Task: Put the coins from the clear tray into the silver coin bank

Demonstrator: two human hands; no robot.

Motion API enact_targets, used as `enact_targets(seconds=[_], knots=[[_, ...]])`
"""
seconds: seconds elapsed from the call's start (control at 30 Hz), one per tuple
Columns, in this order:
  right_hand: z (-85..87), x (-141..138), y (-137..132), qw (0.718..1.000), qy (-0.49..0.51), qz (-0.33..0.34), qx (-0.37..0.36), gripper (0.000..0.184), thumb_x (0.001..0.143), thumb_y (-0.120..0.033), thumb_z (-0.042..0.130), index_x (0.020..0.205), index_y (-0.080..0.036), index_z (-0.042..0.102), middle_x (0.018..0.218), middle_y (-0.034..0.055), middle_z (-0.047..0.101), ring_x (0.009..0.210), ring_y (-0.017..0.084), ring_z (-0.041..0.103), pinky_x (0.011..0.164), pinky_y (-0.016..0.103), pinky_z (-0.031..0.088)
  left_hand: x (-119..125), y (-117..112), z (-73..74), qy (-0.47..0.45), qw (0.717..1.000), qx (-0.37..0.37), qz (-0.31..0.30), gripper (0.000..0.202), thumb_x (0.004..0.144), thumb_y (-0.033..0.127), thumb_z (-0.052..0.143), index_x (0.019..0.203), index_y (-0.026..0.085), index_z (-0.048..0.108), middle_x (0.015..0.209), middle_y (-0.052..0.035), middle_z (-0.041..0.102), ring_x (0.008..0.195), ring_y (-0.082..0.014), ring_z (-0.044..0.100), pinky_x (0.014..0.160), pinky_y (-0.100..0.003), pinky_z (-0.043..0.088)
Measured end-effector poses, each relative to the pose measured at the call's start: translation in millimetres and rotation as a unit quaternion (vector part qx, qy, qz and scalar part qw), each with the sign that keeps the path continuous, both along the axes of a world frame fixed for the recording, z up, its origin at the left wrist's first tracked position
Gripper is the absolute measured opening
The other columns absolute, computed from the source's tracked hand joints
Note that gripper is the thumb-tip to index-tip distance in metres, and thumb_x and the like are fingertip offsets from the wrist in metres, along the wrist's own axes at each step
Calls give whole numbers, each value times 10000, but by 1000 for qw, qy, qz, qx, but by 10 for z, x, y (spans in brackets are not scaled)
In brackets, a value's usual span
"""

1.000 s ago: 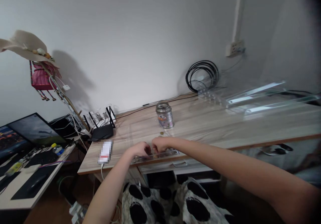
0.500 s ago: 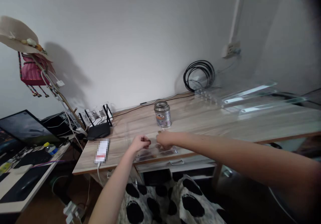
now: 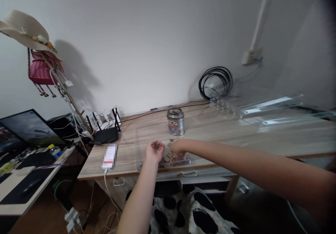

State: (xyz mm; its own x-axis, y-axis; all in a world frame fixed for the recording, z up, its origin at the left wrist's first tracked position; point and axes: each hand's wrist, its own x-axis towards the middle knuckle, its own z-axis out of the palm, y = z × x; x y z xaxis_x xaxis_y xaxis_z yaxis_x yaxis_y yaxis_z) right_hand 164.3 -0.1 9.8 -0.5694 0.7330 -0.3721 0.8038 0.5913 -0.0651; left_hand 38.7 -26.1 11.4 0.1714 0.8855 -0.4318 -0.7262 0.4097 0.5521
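My left hand [image 3: 154, 151] is cupped palm up above a clear plastic tray, with a few small coins [image 3: 156, 145] in its curled fingers. My right hand [image 3: 179, 148] reaches down to the coins [image 3: 168, 158] spread in the tray. Its fingers are bent and pointing down, and their tips are hidden, so whatever they pinch does not show. The clear tray [image 3: 190, 160] lies at the front edge of the desk. Just behind my right hand stands a silver tin money box [image 3: 176, 122] with a slot in its lid, upright.
Left on the desk [image 3: 126, 157] lie a phone [image 3: 109, 157] on a white cable and a black router [image 3: 106, 136]. A black cable coil [image 3: 215, 83] leans on the wall. Clear acrylic pieces [image 3: 270, 110] lie at right. A monitor [image 3: 22, 129] stands on the side table.
My left hand has turned palm up, so coins show in it. My right hand stays low over the tray, where more coins now show. The view has shifted slightly left.
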Motion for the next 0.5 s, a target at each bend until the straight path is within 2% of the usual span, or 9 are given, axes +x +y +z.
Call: enact_targets(seconds=[0.07, 0.13, 0.2, 0.3, 0.4, 0.5], knots=[[93, -23, -8, 1000, 0, -18, -15, 217, 434, -322, 669, 370, -149, 555, 321, -22, 451, 400, 108, 445, 468, 235, 350, -10, -5, -22, -7, 1000, -13, 0, 225, 746, 172, 322, 609, 116, 491, 605, -57, 484, 566, -97, 512, 576, -237, 458], [232, -33, -4, 999, 27, -34, -15, 174, 447, -301, 668, 468, -140, 606, 397, -13, 513, 447, 111, 476, 486, 226, 352, -5, -8, -46, -9, 1000, -25, -6, 226, 751, 187, 323, 622, 118, 496, 623, -69, 496, 584, -115, 519, 556, -248, 453], [383, -46, 10, 996, 76, -49, -2, 200, 518, -290, 633, 665, -156, 650, 549, -7, 594, 529, 110, 516, 514, 207, 357, 18, -12, -62, -8, 999, -31, -16, 213, 749, 182, 332, 627, 123, 496, 642, -73, 510, 590, -126, 522, 536, -254, 445], [525, -69, 25, 985, 143, -80, 44, 292, 651, -289, 532, 920, -196, 599, 815, 17, 633, 700, 123, 549, 587, 199, 368, 47, -18, -64, -19, 1000, -13, 10, 209, 749, 123, 318, 614, 135, 476, 642, -49, 512, 564, -103, 510, 534, -234, 435], [483, -44, -5, 972, 167, -128, 105, 331, 712, -304, 473, 1005, -166, 544, 988, 97, 587, 876, 184, 516, 684, 246, 360, -7, -16, -50, -28, 998, 5, 52, 221, 767, 93, 298, 601, 146, 435, 560, 0, 451, 475, -53, 448, 462, -161, 379], [302, 28, -106, 975, 148, -137, 96, 396, 604, -328, 590, 958, -153, 562, 947, 112, 591, 865, 221, 517, 673, 269, 360, -134, -6, -37, -21, 998, 6, 57, 206, 792, 144, 311, 613, 159, 410, 460, 58, 306, 348, -31, 282, 337, -137, 218]])
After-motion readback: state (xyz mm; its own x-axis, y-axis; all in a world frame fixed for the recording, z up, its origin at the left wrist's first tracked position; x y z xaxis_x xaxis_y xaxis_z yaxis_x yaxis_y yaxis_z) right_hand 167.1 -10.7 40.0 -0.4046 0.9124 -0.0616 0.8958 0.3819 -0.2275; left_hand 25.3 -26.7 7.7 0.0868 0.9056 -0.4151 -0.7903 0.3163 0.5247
